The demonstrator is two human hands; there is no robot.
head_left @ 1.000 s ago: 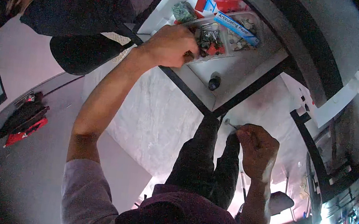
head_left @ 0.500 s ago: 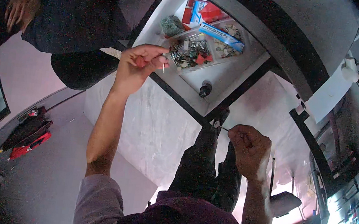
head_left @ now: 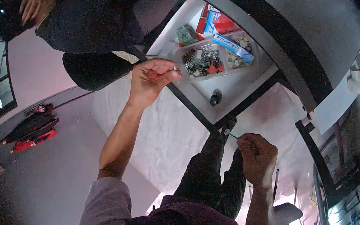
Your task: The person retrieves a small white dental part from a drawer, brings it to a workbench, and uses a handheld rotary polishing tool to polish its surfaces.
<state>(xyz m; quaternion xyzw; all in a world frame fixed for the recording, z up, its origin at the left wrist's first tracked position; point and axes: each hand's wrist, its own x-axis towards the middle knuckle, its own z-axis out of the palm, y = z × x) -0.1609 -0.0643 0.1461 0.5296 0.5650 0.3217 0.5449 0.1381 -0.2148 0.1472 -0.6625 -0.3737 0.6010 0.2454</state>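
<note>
A tray (head_left: pixel 228 70) lies in the drawer (head_left: pixel 241 85), a box (head_left: pixel 234 48) on it, a bottle (head_left: pixel 216 98) before it, the left hand (head_left: pixel 150 77) leftward.

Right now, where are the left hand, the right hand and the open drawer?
Left hand (head_left: pixel 149 79), head view: middle of the hand.
Right hand (head_left: pixel 258 158), head view: middle of the hand.
Open drawer (head_left: pixel 237 83), head view: bare bottom.

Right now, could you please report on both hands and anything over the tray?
Left hand pinching small white piece. Right hand holding thin round-ended tool. Blue box lying across tray.
</note>
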